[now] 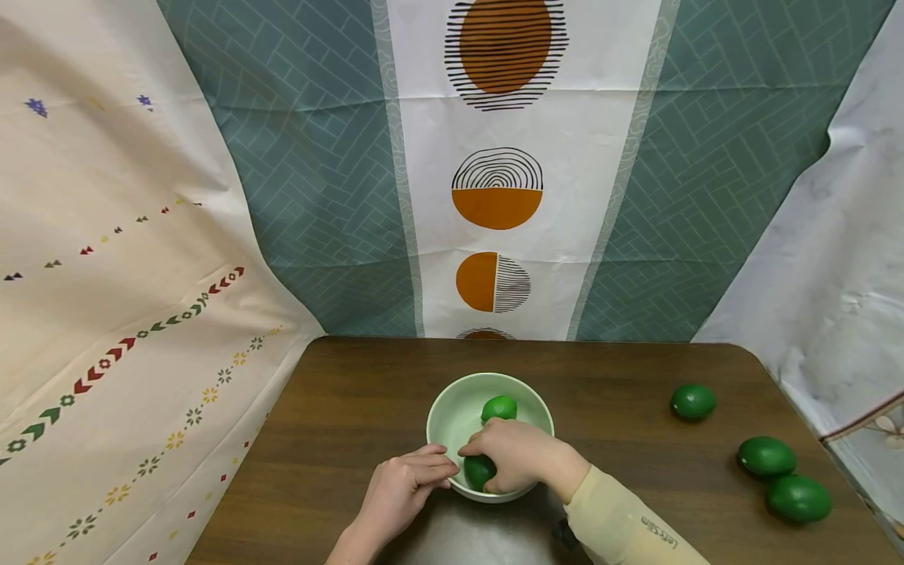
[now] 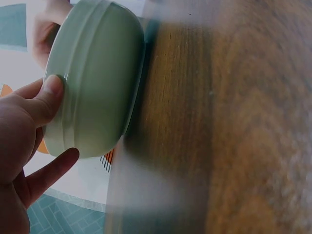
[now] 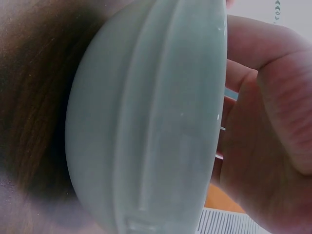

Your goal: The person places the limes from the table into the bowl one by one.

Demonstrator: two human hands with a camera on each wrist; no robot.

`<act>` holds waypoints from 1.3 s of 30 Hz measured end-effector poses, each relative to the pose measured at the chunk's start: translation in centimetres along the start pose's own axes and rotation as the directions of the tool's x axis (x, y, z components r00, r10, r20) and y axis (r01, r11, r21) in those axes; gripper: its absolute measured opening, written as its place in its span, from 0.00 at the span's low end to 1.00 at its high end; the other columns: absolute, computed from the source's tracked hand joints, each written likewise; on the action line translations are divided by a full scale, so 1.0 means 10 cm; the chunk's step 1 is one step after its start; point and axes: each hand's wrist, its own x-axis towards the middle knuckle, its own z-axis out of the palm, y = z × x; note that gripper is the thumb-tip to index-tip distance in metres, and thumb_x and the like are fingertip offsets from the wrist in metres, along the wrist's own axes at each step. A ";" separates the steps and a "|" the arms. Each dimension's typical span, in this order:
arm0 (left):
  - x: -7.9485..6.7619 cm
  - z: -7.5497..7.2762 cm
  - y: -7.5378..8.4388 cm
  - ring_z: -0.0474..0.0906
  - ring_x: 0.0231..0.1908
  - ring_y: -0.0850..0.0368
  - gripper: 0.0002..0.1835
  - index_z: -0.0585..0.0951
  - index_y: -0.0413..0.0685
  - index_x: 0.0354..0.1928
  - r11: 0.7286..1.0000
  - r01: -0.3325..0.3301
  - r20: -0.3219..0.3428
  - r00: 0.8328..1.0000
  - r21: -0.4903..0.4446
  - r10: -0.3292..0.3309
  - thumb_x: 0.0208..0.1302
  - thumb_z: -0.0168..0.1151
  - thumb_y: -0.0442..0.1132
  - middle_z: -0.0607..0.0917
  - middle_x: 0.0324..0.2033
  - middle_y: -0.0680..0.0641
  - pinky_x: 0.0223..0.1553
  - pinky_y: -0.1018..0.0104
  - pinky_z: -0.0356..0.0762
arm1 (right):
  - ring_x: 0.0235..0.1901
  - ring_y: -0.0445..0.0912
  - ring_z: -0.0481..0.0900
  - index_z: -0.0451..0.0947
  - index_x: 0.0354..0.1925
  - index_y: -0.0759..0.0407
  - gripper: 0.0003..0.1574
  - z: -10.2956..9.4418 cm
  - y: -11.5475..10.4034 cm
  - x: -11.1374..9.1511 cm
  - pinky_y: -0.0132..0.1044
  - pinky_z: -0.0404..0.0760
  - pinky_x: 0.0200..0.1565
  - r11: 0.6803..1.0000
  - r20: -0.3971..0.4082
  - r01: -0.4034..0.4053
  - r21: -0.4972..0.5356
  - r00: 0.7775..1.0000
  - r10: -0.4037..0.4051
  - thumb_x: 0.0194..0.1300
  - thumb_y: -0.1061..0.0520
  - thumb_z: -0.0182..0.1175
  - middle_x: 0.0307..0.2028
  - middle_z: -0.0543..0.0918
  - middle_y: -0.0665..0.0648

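Observation:
A pale green bowl [image 1: 446,416] stands on the table near its front. My left hand [image 1: 404,488] grips the bowl's left rim; in the left wrist view the thumb lies on the bowl's outer wall. My right hand [image 1: 526,453] reaches into the bowl from the right. Its thumb and fingers hold a dark green lime [image 1: 478,472] low in the bowl, partly covered by the hand. Just behind the hand, a brighter green lime [image 1: 500,407] lies in the bowl. In the right wrist view the bowl's side [image 3: 146,122] hides the fingertips and the held lime.
On the right of the wooden table [image 1: 353,416] lie three more dark green limes: one farther back [image 1: 693,402], and a pair close together, a middle lime [image 1: 767,457] and a front lime [image 1: 800,499]. Patterned cloths [image 1: 325,157] hang behind and beside the table.

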 end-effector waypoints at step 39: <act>0.01 0.01 0.00 0.90 0.51 0.57 0.14 0.94 0.57 0.43 1.000 -0.012 -0.015 1.000 0.003 0.012 0.54 0.83 0.36 0.92 0.45 0.62 0.52 0.69 0.87 | 0.56 0.46 0.83 0.85 0.66 0.53 0.37 0.01 0.02 -0.05 0.39 0.84 0.57 0.998 -0.005 -0.047 0.047 0.999 0.048 0.58 0.48 0.78 0.54 0.88 0.41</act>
